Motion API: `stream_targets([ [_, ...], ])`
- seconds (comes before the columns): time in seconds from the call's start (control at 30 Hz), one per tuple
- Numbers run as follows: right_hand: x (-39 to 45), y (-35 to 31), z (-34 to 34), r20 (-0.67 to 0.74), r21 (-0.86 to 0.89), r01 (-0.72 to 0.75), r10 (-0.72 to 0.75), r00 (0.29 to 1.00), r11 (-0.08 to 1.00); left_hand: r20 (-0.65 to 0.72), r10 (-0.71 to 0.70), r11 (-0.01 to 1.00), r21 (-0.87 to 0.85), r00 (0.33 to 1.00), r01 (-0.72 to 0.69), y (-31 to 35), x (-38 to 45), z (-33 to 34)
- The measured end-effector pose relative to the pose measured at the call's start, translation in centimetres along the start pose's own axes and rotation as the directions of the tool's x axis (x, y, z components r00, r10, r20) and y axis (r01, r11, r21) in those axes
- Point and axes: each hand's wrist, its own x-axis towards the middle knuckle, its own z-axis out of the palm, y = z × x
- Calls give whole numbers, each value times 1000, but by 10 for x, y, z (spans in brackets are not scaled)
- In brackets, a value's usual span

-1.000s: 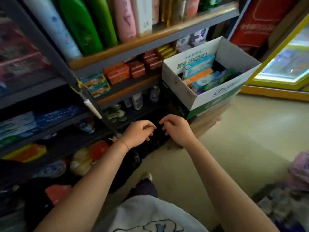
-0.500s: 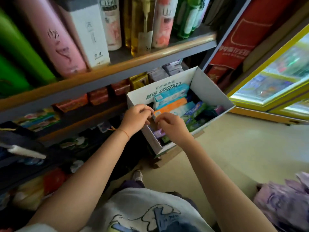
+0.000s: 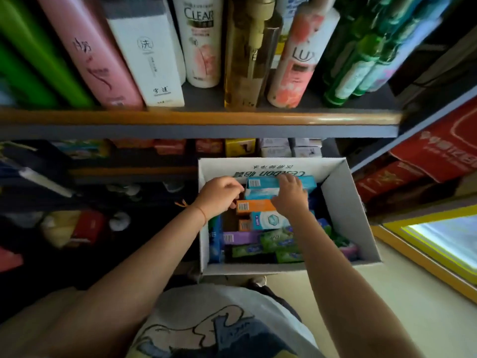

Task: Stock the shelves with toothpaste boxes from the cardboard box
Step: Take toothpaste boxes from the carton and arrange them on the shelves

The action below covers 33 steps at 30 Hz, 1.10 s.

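Because the long teal-and-white toothpaste carton [image 3: 265, 186] lies at the top of the heap inside the white open-topped cardboard box [image 3: 343, 202], it looks the easiest to lift first: a light, stiff paperboard sleeve, probably a little slick on its printed faces and easily dented at the corners, best taken across its narrow width near the middle or pinched at one end flap. The right hand [image 3: 290, 196] lies over that carton with its fingers curled on the far edge, seemingly grasping it, though how firm the hold is I cannot tell. The left hand [image 3: 219, 196] hangs just beside the carton's barcoded end and above an orange rectangular toothpaste carton [image 3: 254, 205], its fingers bent, pinching nothing I can make out. The box walls rise around the heap, so a carton should come straight up before swinging away. Just behind, the dark lower shelf of small packets [image 3: 232, 147] sits under the wood-edged upper shelf [image 3: 196, 117] of tall shampoo bottles, leaving a low slot that calls for flat, end-first entry.
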Motion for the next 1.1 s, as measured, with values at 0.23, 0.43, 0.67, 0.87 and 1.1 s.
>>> stream_targets([
  [0.23, 33, 32, 3, -14, -318, 253, -271, 962, 914, -156, -165, 981, -127, 974, 145, 2, -2, 40],
  [0.43, 35, 60, -18, 139, 9, 423, -420, 897, 906, -287, -251, 953, -239, 925, 185, 1, -11, 65],
  [0.67, 2, 69, -59, 273, 615, 311, -565, 779, 725, -271, -61, 868, -490, 961, -83, 15, -26, 66],
  [0.87, -16, 68, -70, 322, 763, 168, -592, 739, 624, -428, -24, 860, -470, 903, -200, 20, -34, 63],
  [1.1, -39, 49, -78, 325, 784, 160, -616, 718, 600, -458, -37, 928, -345, 888, -139, 26, -40, 59],
])
